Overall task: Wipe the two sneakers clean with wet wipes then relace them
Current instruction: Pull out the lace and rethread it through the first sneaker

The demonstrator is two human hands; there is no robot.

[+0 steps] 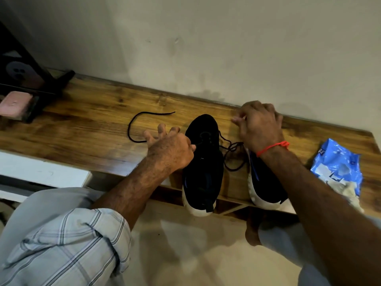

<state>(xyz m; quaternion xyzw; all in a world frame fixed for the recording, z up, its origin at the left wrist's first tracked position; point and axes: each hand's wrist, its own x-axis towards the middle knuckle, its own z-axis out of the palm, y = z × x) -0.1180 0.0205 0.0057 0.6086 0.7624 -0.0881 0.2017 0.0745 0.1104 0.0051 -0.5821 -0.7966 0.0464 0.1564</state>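
my left hand (171,149) pinches the limp black lace (231,147) at the left sneaker (203,162); right hand (259,124) curled, grip unclear.

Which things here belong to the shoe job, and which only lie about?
For the job: left sneaker, right sneaker, lace being threaded, loose black lace, blue wet-wipes pack.
Lying about: pink case, black stand.
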